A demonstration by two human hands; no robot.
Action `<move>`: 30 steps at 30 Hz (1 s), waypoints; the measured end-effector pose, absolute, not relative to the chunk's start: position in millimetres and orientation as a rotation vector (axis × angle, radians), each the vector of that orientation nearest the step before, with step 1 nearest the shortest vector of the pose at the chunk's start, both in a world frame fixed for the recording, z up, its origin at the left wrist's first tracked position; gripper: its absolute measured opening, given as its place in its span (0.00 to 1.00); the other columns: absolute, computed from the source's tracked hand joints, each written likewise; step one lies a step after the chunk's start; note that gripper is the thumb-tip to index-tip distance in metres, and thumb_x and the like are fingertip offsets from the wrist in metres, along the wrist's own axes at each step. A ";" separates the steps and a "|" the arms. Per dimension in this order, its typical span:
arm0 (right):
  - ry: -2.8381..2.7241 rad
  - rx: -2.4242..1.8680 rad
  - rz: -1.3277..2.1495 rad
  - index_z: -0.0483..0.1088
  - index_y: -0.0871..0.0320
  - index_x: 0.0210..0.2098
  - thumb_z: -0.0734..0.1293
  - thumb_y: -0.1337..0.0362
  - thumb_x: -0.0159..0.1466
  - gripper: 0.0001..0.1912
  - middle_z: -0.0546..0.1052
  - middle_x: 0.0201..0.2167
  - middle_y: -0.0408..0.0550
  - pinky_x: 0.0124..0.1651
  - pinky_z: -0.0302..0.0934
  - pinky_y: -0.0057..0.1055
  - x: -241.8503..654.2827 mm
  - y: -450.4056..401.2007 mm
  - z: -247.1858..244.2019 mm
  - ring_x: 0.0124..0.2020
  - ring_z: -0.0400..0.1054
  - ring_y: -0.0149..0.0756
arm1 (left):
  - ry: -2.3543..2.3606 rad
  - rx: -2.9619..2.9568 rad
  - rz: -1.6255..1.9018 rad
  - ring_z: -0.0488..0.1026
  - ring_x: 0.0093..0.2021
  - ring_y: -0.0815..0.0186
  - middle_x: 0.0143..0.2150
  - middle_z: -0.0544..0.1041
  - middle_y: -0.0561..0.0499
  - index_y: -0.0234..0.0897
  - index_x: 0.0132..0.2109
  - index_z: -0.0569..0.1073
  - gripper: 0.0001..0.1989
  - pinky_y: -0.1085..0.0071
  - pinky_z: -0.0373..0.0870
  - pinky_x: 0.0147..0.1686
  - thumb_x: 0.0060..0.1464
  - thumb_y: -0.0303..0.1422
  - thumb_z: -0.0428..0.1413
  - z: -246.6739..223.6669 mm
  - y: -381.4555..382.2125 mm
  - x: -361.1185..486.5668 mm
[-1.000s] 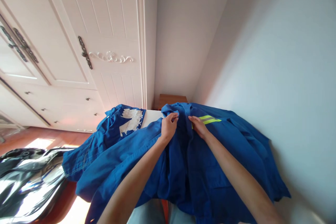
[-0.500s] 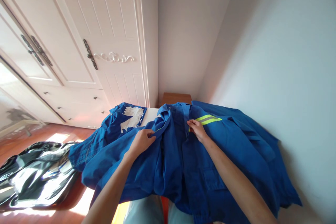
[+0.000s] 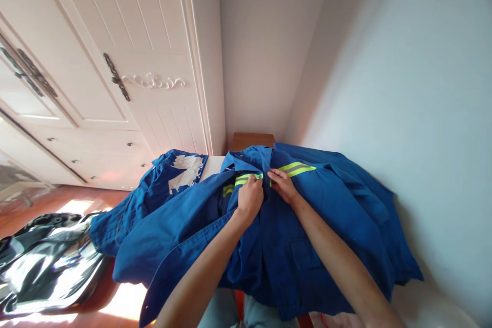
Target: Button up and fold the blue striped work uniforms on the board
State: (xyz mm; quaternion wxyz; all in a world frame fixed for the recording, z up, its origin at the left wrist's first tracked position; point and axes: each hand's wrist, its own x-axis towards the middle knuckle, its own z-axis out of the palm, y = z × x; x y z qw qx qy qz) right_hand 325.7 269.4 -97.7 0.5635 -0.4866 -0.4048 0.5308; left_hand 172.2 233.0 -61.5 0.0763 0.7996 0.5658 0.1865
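A blue work jacket [image 3: 330,225] with yellow and grey reflective stripes lies spread in front of me, its collar at the far end. My left hand [image 3: 250,196] is closed on the jacket's left front edge, right by the chest stripe. Close beside it, my right hand [image 3: 282,184] pinches the right front edge below the collar. The two edges almost meet between my hands. Another blue garment [image 3: 154,179] with a torn white patch lies under the jacket's left sleeve side.
A white wardrobe [image 3: 161,51] with dark handles stands at the left and ahead. The pale wall [image 3: 403,87] rises at the right. An open suitcase [image 3: 54,261] lies on the reddish floor at the left. A brown wooden piece [image 3: 251,139] shows behind the collar.
My left hand has moved right, bringing the left front edge over to the right one; its reflective stripe now shows. My right hand stays on its edge. The view has shifted slightly.
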 end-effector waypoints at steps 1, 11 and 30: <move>-0.945 -1.147 1.243 0.72 0.56 0.35 0.77 0.49 0.45 0.23 0.71 0.25 0.38 0.30 0.62 0.26 325.8 269.6 -97.6 0.26 0.65 0.29 | 1.693 2.404 0.540 0.78 0.38 0.59 0.51 0.74 0.39 0.37 0.48 0.76 0.17 0.68 0.70 0.34 0.63 0.25 0.44 -66.4 235.6 176.9; -1.063 -1.232 1.205 0.71 0.57 0.34 0.74 0.48 0.49 0.22 0.72 0.25 0.40 0.30 0.61 0.26 323.7 270.1 -102.1 0.27 0.66 0.30 | 1.398 2.263 0.784 0.70 0.59 0.53 0.54 0.76 0.34 0.32 0.40 0.79 0.13 0.62 0.64 0.60 0.54 0.21 0.50 -90.3 249.9 179.4; -1.455 -1.487 0.815 0.65 0.56 0.20 0.74 0.58 0.45 0.15 0.61 0.15 0.37 0.26 0.48 0.28 323.1 286.2 -132.3 0.22 0.54 0.30 | 1.108 2.246 0.546 0.76 0.46 0.57 0.45 0.78 0.40 0.30 0.54 0.67 0.24 0.63 0.72 0.46 0.48 0.18 0.50 -97.8 264.0 155.7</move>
